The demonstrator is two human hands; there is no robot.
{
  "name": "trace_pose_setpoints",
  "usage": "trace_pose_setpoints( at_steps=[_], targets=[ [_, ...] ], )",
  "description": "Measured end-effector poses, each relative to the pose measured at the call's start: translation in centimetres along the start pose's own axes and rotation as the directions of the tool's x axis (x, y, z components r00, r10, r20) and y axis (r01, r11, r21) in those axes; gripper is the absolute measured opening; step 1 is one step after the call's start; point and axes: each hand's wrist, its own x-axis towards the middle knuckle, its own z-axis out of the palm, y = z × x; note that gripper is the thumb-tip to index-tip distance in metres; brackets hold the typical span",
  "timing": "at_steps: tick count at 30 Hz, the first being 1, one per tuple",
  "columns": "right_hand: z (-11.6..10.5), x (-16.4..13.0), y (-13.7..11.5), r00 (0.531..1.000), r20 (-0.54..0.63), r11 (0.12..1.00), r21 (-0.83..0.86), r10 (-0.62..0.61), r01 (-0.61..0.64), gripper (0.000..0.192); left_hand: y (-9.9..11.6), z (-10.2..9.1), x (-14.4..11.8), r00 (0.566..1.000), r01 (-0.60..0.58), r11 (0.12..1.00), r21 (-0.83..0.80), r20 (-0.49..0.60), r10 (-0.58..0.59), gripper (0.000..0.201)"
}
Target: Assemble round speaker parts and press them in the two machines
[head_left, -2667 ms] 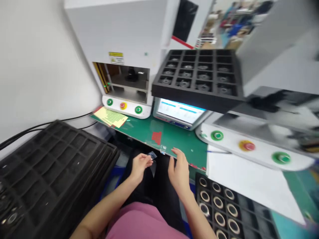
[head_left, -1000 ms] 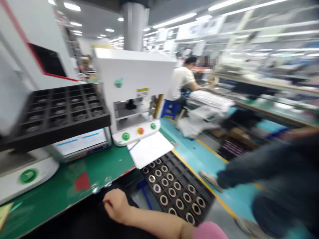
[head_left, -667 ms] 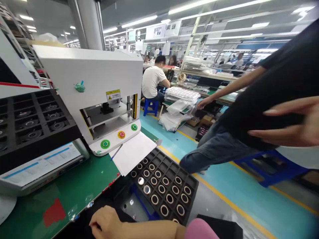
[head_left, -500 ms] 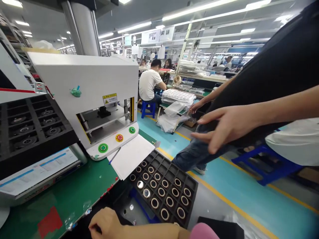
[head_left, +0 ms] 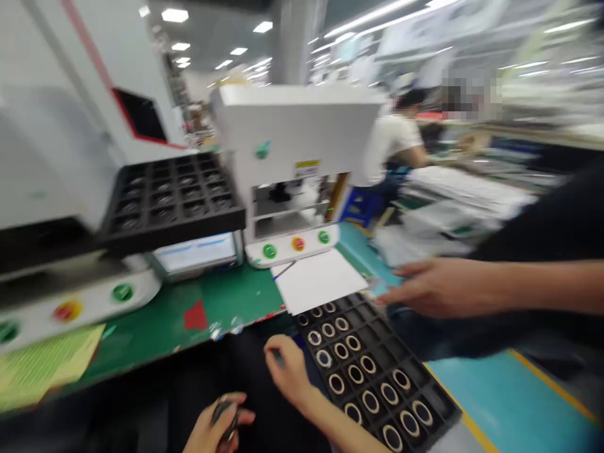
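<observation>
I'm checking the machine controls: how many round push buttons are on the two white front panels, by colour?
Green round push buttons: 4
Red round push buttons: 2
Total: 6

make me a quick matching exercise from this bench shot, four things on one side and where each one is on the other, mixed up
Things:
1. left hand
2. right hand
3. white paper sheet
4. red tape patch

Places:
A. on the green mat
B. at the left edge of the low ring tray
C. below the three-button panel
D. lowest in the picture, around a small dark part

Pairs: 1-D, 2-B, 3-C, 4-A
</observation>
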Motion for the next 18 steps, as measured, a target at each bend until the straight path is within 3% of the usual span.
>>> trace_pose_setpoints(
  at_steps=[1,2,3,5,6,9,11,13,15,16,18],
  targets=[
    [-0.5,-0.7,0.0,0.999,0.034,0.999,0.021,0.030,-0.030,0.016,-1.4,0.3,0.0,0.999,0.011,0.999,-0.042,-0.030,-0.012,0.035],
    [-0.9,-1.4,0.1,0.996,0.069,0.997,0.040,0.059,-0.062,0.013,-2.8,0.5,0.0,0.998,-0.061,0.998,-0.015,0.024,0.062,0.040],
    [-1.2,-2.0,0.3,0.991,0.106,0.994,0.055,0.087,-0.094,0.010,-4.1,0.6,0.2,0.996,-0.084,0.994,-0.068,-0.035,0.082,0.043],
    [-1.4,-2.8,0.7,0.975,0.176,0.986,0.064,0.139,-0.153,0.005,-6.7,-0.5,0.4,0.957,-0.132,0.978,-0.164,-0.279,0.083,0.044],
    [-1.4,-3.2,0.8,0.964,0.211,0.983,0.062,0.159,-0.175,0.005,-8.0,-1.5,0.1,0.899,-0.174,0.968,-0.180,-0.430,0.081,0.042],
    [-1.6,-4.1,0.4,0.929,0.313,0.974,0.049,0.196,-0.222,0.008,-12.0,-5.1,-2.8,0.643,-0.266,0.958,-0.102,-0.759,0.098,0.029],
    [-1.9,-4.6,-0.1,0.902,0.375,0.968,0.044,0.213,-0.247,0.009,-14.1,-7.1,-5.4,0.505,-0.290,0.957,-0.031,-0.854,0.126,0.025],
    [-2.0,-4.8,-0.4,0.884,0.408,0.963,0.046,0.226,-0.267,0.011,-15.3,-8.5,-7.1,0.413,-0.311,0.950,0.004,-0.900,0.140,0.026],
    [-1.6,-4.6,-0.6,0.882,0.411,0.957,0.064,0.231,-0.281,0.015,-15.7,-9.0,-7.2,0.385,-0.338,0.941,-0.006,-0.913,0.132,0.031],
    [-1.3,-4.5,-0.7,0.880,0.417,0.955,0.083,0.228,-0.286,0.017,-15.5,-8.9,-6.7,0.405,-0.354,0.935,-0.028,-0.906,0.126,0.034],
    [-0.7,-4.2,-1.1,0.872,0.440,0.944,0.134,0.215,-0.300,0.018,-14.5,-7.8,-4.9,0.498,-0.385,0.918,-0.092,-0.859,0.123,0.042]
  ],
)
